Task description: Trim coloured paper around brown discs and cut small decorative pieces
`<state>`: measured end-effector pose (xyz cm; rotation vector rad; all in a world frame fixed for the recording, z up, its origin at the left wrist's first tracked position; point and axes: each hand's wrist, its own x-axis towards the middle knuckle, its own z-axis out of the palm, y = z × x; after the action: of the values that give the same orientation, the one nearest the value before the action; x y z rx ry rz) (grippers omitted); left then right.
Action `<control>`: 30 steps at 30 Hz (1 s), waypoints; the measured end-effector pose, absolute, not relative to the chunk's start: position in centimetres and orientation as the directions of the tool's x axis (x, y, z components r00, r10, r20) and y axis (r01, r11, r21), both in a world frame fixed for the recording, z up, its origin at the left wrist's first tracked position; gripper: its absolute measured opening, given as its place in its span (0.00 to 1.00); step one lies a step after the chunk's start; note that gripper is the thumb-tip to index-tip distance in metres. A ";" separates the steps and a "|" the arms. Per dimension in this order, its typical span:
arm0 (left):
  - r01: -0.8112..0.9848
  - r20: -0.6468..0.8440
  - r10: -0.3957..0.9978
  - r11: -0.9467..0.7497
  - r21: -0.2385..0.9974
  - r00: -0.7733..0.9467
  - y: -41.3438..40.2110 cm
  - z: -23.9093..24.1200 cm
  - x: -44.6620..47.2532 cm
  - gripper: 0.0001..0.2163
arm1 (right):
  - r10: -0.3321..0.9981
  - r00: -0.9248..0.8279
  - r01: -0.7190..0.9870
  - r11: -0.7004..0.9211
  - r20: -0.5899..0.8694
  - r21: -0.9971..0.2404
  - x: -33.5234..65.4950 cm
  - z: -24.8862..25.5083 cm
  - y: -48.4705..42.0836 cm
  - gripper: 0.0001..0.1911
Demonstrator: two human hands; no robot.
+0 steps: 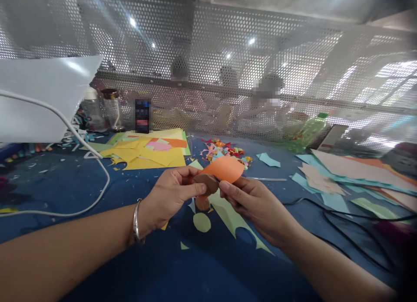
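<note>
My left hand (171,195), with a silver bangle at the wrist, is closed on a brown round disc (206,180) and the edge of a curled orange paper (226,168). Its thumb presses the disc's front. My right hand (249,202) pinches at the paper's lower edge, thumb beside the disc; a small dark bit shows at the thumb tip, too small to name. Below the hands lie a pale green paper circle (202,222) and a green strip (230,213) with rounded cut-outs. Another brown round piece (202,203) shows partly under the left hand.
Yellow sheets (156,156) are stacked at the back left, colourful scraps (224,149) at the back middle. Blue and pink sheets (358,169) lie right, near black cables (329,215) and a green bottle (309,130). A white cable (104,176) loops left. A perforated screen (221,41) stands behind.
</note>
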<state>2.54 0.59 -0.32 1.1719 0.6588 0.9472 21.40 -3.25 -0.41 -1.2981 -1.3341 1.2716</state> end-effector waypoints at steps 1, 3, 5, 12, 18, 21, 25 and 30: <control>-0.268 0.044 0.878 0.097 0.958 0.477 0.6 -0.4 2.6 0.07 | 0.993 -0.088 0.121 -0.061 -0.072 -0.991 21.4 -0.4 -3.3 0.25; -0.272 0.051 0.876 0.094 0.958 0.480 0.6 -0.4 2.6 0.07 | 0.994 -0.089 0.123 -0.059 -0.070 -0.991 21.4 -0.3 -3.4 0.25; -0.266 0.048 0.881 0.090 0.960 0.471 0.5 -0.4 2.6 0.06 | 0.993 -0.092 0.121 -0.057 -0.068 -0.991 21.3 -0.3 -3.4 0.25; -0.247 0.040 0.896 0.079 0.966 0.443 0.4 -0.1 2.7 0.06 | 0.993 -0.098 0.090 -0.061 -0.070 -0.994 21.3 -0.5 -3.3 0.23; -0.232 0.049 0.884 0.069 0.970 0.465 0.4 -0.4 2.7 0.06 | 0.988 -0.131 0.049 -0.077 -0.083 -0.996 21.2 -0.7 -3.3 0.23; -0.212 0.069 0.877 0.039 0.976 0.476 0.5 -0.6 2.6 0.06 | 0.987 -0.133 0.055 -0.081 -0.088 -0.995 21.2 -0.6 -3.3 0.24; -0.195 0.074 0.863 0.029 0.980 0.500 0.6 -0.7 2.7 0.06 | 0.988 -0.130 0.090 -0.074 -0.085 -0.993 21.1 -0.4 -3.3 0.27; -0.198 0.062 0.868 0.043 0.979 0.492 0.5 -0.7 2.7 0.06 | 0.988 -0.142 0.115 -0.038 -0.054 -0.993 21.1 -0.3 -3.3 0.25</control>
<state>2.69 0.48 -0.72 1.2691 0.6772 0.9190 21.08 -3.32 -0.30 -1.2552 -1.3789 1.2954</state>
